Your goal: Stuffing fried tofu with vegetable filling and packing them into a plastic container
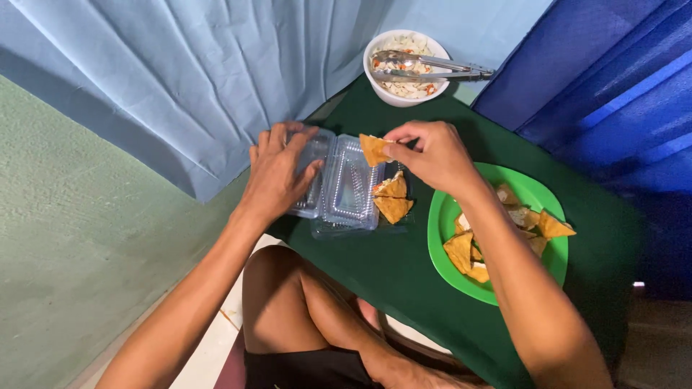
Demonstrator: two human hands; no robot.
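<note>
The fried triangle (373, 148) we pinch in our right hand (427, 155) hangs just above the clear box (346, 189), over its two pieces (392, 198), while our left hand (277, 173) lies spread on its lid.

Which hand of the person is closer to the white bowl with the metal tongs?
The right. The right hand, holding a fried triangle piece, is just below the white bowl. The left hand rests on the clear plastic container, farther left and lower.
</note>
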